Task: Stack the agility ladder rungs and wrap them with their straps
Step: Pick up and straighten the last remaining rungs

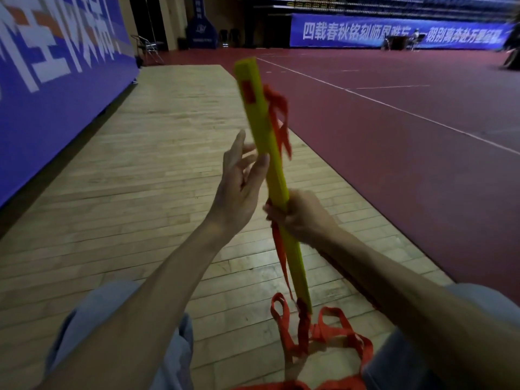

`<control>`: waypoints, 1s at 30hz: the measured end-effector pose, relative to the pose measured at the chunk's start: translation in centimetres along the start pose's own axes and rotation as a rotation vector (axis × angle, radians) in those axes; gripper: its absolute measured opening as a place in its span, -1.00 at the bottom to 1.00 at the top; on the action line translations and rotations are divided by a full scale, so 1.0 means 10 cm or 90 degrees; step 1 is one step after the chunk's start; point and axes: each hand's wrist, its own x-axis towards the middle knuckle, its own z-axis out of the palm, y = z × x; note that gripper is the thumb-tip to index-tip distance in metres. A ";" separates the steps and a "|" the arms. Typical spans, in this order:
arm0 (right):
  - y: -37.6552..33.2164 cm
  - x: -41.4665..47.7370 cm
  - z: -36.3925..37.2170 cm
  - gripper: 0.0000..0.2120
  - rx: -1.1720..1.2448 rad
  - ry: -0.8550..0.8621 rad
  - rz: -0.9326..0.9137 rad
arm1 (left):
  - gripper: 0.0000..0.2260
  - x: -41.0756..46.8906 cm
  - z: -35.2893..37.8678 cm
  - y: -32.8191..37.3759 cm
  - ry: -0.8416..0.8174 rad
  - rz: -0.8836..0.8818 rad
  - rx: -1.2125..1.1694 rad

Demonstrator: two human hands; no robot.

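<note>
A stack of yellow-green ladder rungs (263, 128) stands nearly upright in front of me, its lower end resting near the floor between my knees. My right hand (302, 216) grips the stack around its middle. My left hand (242, 178) is open beside the stack, fingers spread, fingertips touching or almost touching its left face. Red straps (281, 119) hang loose from the upper part of the stack. More red strap (323, 333) trails down from my right hand and lies in tangled loops on the floor.
I sit on a pale wooden floor (140, 178), with my knees in light blue trousers (112, 311) at the bottom. A blue banner wall (50, 80) runs along the left. Red court flooring (394, 122) lies to the right. A folding chair (149, 49) stands far back.
</note>
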 end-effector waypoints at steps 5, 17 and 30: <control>0.04 0.09 -0.35 -0.81 -0.020 0.307 0.033 | -0.52 -0.13 0.19 -0.18 -0.058 -0.167 0.107; 0.13 0.09 -0.92 -0.63 0.135 0.509 0.128 | -0.35 -0.44 0.65 -0.97 -0.376 -0.315 0.262; 0.09 -0.03 -0.93 -0.67 0.286 0.273 -0.020 | -0.61 -0.27 0.56 -0.49 -0.283 -0.031 0.253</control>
